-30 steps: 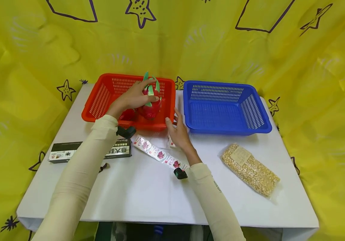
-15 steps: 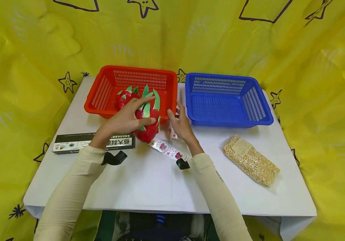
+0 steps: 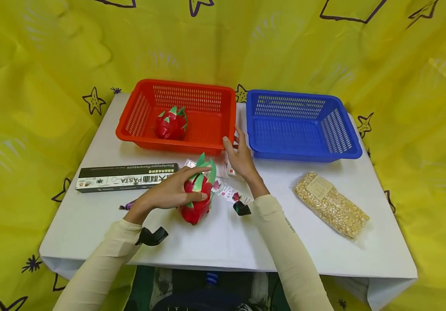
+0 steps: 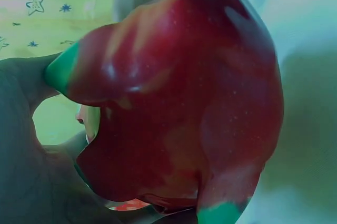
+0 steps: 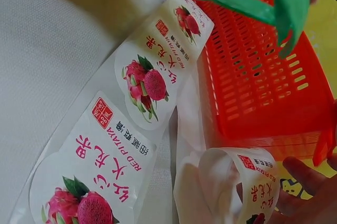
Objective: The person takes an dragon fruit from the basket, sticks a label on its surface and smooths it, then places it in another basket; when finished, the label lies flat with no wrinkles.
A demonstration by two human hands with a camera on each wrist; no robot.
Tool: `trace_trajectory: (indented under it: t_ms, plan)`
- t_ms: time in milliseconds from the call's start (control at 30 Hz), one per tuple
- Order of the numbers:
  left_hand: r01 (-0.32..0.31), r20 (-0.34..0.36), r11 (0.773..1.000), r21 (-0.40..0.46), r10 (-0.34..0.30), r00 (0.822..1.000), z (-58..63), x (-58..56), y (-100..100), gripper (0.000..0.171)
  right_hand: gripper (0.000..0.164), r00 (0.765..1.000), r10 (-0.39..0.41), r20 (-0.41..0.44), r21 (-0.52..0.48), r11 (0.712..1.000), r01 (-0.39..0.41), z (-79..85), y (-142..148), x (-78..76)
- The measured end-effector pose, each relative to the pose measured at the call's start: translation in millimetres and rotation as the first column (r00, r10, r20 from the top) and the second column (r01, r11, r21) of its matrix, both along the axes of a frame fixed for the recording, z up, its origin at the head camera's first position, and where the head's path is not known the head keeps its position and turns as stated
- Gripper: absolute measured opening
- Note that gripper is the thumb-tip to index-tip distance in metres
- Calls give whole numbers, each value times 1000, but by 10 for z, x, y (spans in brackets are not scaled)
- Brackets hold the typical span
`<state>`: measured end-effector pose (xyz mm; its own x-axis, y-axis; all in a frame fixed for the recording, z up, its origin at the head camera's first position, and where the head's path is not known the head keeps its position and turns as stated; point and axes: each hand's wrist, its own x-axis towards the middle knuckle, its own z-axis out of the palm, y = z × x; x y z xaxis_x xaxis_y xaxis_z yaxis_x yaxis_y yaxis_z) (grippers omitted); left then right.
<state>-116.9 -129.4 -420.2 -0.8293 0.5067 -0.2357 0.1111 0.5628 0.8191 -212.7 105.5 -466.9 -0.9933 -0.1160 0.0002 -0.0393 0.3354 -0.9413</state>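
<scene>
Your left hand (image 3: pixel 168 191) grasps a dragon fruit (image 3: pixel 197 206), thumb and fingers spread round its red body and green leaf tips; the fruit leans, low over the bench (image 3: pixel 339 255), whether touching it you cannot tell. Your right hand (image 3: pixel 242 162) is at the near right corner of the red basket (image 3: pixel 192 86), thumb and fingers on either side of the rim; a firm grip cannot be confirmed. Between your hands a label strip (image 5: pixel 142 87) printed with pitayas lies flat; a curled label (image 5: pixel 260 187) is just beside your right fingers. Beyond your left hand, a second dragon fruit (image 3: pixel 170 125) sits inside the red basket. Left of that hand: pasta box (image 3: pixel 122 177), its end partly hidden, and a small purple item (image 3: pixel 128 205) near the wrist. Right of your right hand: blue basket (image 3: pixel 304 153), farther off; bag of kernels (image 3: pixel 332 206), nearer you.
</scene>
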Motion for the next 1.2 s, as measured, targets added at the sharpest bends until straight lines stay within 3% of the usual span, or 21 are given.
trace_trajectory:
  t_ms: [300, 567, 700, 867, 1000, 1100, 1200]
  plan:
    - [24, 5, 998, -64, -23, 1000, -168, -161, 167, 79, 72, 998, -52, -39, 77, 996, 55, -4, 16, 72]
    - [-37, -22, 994, -107, 34, 999, -180, -143, 290, 74, 66, 990, -56, -126, 112, 991, 71, 49, 41, 205]
    - [-65, 2, 996, -57, 65, 998, -221, -97, 239, 81, 62, 990, -32, -136, 117, 992, 48, 95, 107, 351]
    - [-19, 87, 997, 70, 12, 996, -306, -73, 89, 94, 50, 971, -19, -238, 124, 991, 50, 173, 262, 549]
    - [-30, 128, 992, 123, 14, 992, -359, -96, 17, 96, 39, 953, -9, -302, 158, 986, 60, 197, 437, 697]
    - [-52, 133, 988, 145, 33, 991, -376, -120, 10, 96, 30, 963, 30, -266, 244, 969, 38, 152, 585, 815]
    - [-72, 107, 987, 142, 57, 993, -377, -138, 22, 95, 26, 976, 104, -193, 385, 923, -22, 57, 719, 916]
